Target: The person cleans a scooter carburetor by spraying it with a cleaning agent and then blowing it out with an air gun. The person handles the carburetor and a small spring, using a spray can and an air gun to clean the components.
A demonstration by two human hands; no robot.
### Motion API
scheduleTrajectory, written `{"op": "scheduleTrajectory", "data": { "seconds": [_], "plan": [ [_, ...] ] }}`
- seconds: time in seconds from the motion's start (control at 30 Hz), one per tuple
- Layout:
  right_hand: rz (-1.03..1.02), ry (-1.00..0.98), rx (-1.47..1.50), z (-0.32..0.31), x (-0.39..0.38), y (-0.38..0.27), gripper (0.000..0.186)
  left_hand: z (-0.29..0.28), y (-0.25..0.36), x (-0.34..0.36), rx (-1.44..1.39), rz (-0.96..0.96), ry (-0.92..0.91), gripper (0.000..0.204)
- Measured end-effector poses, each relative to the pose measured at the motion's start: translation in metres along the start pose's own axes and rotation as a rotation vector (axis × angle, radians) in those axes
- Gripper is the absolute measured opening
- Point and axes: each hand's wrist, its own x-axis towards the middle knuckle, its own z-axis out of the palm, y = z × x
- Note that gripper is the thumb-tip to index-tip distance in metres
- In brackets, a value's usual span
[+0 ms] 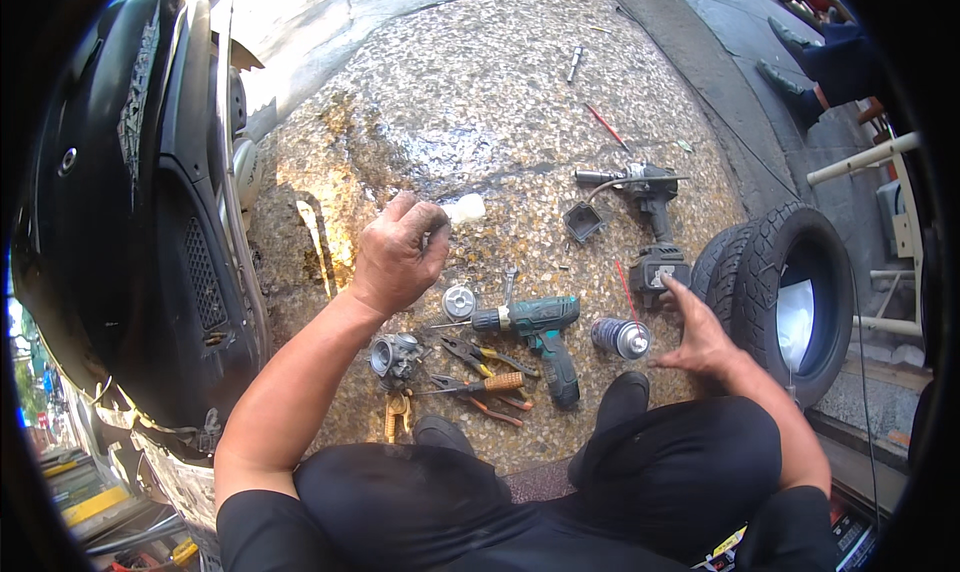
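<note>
My left hand is raised over the pebbled floor, its fingers closed on a small whitish, translucent thing whose kind I cannot make out. Lower right, my right hand is open, thumb and fingers apart, holding nothing. It is nearest to an upright spray can and the battery end of a dark impact wrench. Between my hands lies a green cordless drill. A carburetor sits below my left forearm's wrist end, near a round metal part. Pliers and a wooden-handled screwdriver lie before my feet.
A black scooter body stands along the left. Tyres stand upright at right, beside a pale metal frame. A small black open box-shaped part and a red thin tube lie farther off. Another person's feet show top right.
</note>
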Motion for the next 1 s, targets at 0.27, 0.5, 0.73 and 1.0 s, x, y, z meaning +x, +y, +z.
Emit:
{"op": "scheduleTrajectory", "data": {
  "seconds": [0.27,0.5,0.73,1.0],
  "plan": [
    [-0.022,0.175,0.328,0.086,0.022,0.013,0.072,-0.015,0.002,-0.003,0.131,0.086,0.029,0.016],
    [-0.827,0.249,0.442,-0.031,0.076,-0.101,0.09,-0.027,-0.007,0.013,0.388,0.261,0.08,0.019],
    [-1.022,0.186,0.477,-0.056,0.091,-0.161,0.076,-0.04,-0.018,0.026,0.549,0.293,0.145,0.019],
    [-0.936,0.149,0.53,-0.041,0.106,-0.164,0.076,-0.037,-0.019,0.029,0.599,0.37,0.118,0.018]
  ]
}}
